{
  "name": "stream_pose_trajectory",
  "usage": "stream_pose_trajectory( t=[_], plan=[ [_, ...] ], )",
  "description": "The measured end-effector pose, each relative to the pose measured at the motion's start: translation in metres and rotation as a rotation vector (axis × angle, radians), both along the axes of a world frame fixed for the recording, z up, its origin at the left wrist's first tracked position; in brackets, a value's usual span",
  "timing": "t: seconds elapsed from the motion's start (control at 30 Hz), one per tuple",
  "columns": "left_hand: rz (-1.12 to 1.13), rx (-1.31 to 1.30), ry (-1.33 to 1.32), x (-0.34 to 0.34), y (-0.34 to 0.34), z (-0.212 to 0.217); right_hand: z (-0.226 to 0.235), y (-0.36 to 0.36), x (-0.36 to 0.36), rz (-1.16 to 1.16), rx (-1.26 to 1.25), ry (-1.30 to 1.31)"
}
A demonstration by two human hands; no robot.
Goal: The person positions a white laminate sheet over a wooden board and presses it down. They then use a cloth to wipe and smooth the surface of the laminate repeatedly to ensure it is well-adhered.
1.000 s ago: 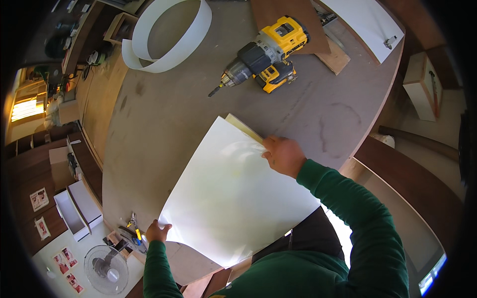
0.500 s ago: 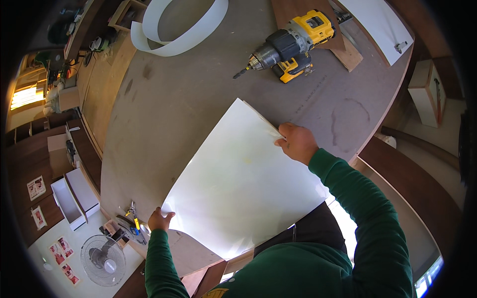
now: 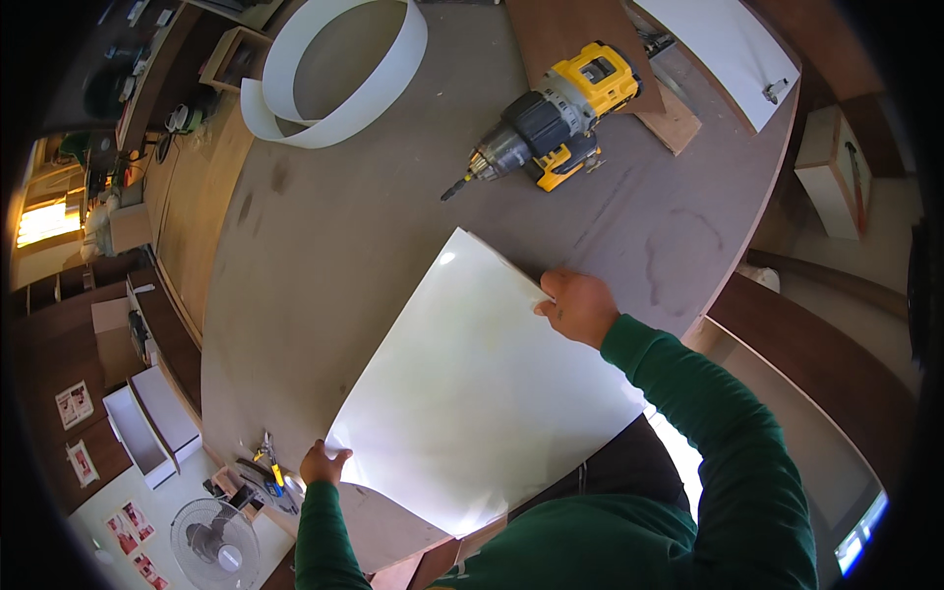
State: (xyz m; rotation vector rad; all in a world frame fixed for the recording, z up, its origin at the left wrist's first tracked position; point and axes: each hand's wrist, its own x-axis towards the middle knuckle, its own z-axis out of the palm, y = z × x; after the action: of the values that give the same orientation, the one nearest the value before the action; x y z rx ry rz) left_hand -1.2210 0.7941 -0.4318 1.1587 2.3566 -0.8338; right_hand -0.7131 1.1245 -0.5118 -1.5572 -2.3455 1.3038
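Observation:
A large glossy white sheet (image 3: 482, 393) is held up in front of my body, over the near part of the brown table (image 3: 315, 256). My left hand (image 3: 323, 462) is closed on its left edge, with the thumb on top. On the far right edge my right hand (image 3: 578, 307) grips the sheet, thumb on the upper face and fingers underneath. Along that edge a second layer shows, so it may be folded or stacked. Beyond the sheet's far corner lies a yellow and black cordless drill (image 3: 551, 118), its bit pointing left.
A loop of white edging strip (image 3: 344, 108) stands at the far left of the table. Behind the drill are brown boards (image 3: 560, 39) and a white panel (image 3: 723, 49) with a hinge. Pliers (image 3: 270, 457) lie near the left edge; a fan (image 3: 214, 541) stands beyond.
The view has shifted, so table, drill and sheet appear slightly lower in the picture. Both hands keep their grip on the sheet, which has hardly moved relative to my body.

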Motion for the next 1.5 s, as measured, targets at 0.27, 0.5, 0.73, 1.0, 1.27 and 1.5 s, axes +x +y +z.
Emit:
stream_pose_trajectory(
  t=[0.27, 0.5, 0.73, 1.0, 1.27, 1.5],
  plan=[
    [-0.027, -0.007, 0.003, -0.004, 0.0, -0.008, -0.006, 0.002, 0.003, 0.039, 0.001, -0.005],
    [0.026, -0.036, -0.022, -0.005, 0.004, -0.012, -0.017, -0.001, 0.008, 0.044, 0.038, 0.044],
    [0.005, -0.025, -0.044, -0.011, 0.002, -0.014, -0.014, 0.001, 0.007, 0.054, 0.038, 0.08],
    [0.051, -0.085, -0.054, -0.017, 0.002, -0.023, -0.008, 0.004, 0.006, 0.016, -0.033, 0.064],
    [0.029, -0.057, -0.073, -0.024, -0.004, -0.027, -0.005, 0.007, 0.005, 0.026, -0.06, 0.044],
    [0.021, -0.035, -0.071, -0.015, 0.005, -0.029, -0.01, 0.003, 0.006, -0.028, -0.047, 0.04]
  ],
)
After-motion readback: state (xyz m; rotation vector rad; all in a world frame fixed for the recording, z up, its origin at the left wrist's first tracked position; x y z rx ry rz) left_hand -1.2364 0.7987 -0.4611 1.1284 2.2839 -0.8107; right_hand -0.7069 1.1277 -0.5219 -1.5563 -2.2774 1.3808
